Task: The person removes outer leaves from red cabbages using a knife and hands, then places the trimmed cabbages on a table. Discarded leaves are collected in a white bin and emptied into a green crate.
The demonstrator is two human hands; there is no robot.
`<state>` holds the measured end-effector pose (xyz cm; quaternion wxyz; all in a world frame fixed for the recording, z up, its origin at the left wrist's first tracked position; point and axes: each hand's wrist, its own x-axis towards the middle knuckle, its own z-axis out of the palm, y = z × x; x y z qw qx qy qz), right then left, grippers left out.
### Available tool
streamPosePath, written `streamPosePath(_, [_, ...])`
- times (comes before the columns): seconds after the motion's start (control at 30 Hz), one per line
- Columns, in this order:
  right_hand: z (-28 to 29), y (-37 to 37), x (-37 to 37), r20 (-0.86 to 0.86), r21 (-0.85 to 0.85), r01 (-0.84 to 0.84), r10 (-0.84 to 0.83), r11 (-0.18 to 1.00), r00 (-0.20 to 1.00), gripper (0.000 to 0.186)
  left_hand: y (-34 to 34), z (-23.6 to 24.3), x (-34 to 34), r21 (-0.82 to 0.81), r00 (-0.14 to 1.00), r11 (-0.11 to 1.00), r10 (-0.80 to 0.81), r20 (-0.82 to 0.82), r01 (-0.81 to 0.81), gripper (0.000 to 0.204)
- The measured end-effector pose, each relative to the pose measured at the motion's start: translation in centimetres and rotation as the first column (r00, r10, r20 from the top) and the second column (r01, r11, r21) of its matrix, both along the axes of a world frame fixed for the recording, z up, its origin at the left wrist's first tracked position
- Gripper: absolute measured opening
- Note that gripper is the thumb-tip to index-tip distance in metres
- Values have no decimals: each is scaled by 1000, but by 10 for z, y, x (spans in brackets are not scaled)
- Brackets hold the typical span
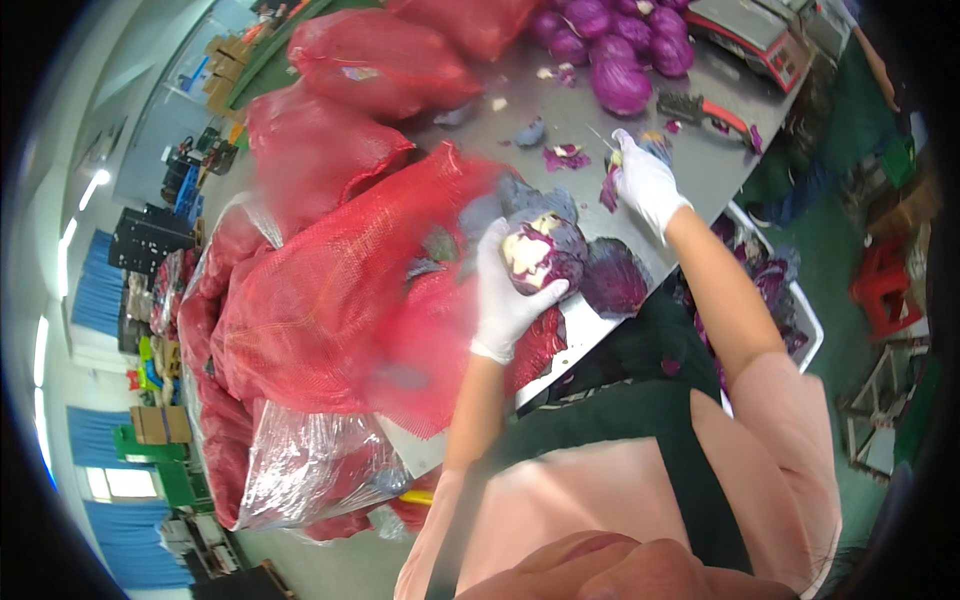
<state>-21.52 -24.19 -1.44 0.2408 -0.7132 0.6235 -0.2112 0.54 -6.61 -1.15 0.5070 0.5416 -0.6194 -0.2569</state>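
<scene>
My left hand (pixel 505 300), in a white glove, is closed round a red cabbage (pixel 545 255) whose pale cut base faces up. Over the table to the right, my gloved right hand (pixel 645 185) is closed on what looks like a thin-bladed knife (pixel 602 138), seen edge-on; its handle is hidden in the fingers. A torn purple leaf (pixel 609 188) shows beside the thumb. A large loose outer leaf (pixel 615 277) lies right of the held cabbage. Behind that cabbage, bluish cabbage leaves (pixel 540 200) show at the mouth of a red mesh sack (pixel 320 290).
More full red sacks (pixel 380 65) cover the table's left and far side. Trimmed cabbages (pixel 620 85) are piled at the back, near a scale (pixel 745 40). A red-handled tool (pixel 710 115) and leaf scraps (pixel 567 157) lie on the metal table. Below its edge stands a white crate (pixel 808 315) of leaves.
</scene>
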Motion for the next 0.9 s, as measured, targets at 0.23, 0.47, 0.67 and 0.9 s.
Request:
streamPosePath(0.23, [32, 99, 29, 99, 30, -280, 276, 959, 956, 41, -7, -6, 3, -17, 984, 1000, 17, 177, -14, 105])
streamPosePath(0.47, [-28, 54, -39, -191, 56, -6, 17, 998, 982, 34, -22, 6, 17, 116, 959, 969, -189, -212, 217, 106])
streamPosePath(0.67, [13, 70, -1, 340, -51, -350, 346, 935, 875, 55, -41, 36, 34, 273, 823, 923, -371, 430, 273, 108])
streamPosePath(0.9, [-6, 52, 4, 248, -145, -539, 558, 830, 792, 60, -60, 40, 38, 416, 874, 824, -470, 124, 384, 106])
